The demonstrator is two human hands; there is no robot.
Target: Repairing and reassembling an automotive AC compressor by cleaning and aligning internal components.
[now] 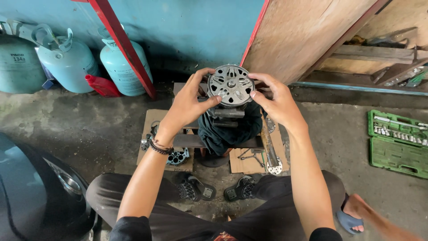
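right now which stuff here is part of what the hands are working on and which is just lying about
In hand:
- round metal motor, gripped by left hand and right hand
- dark cloth under it
- small bench

Lying about:
- gas cylinders
- green socket set case
- loose spanners on cardboard
- sandals

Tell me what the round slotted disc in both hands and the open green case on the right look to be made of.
Round slotted disc: looks like bare metal, dull grey with a worn sheen and dark grime around its cut-out slots. Green case: probably moulded plastic, matte, with ribbed panels; the sockets inside look like shiny plated steel.
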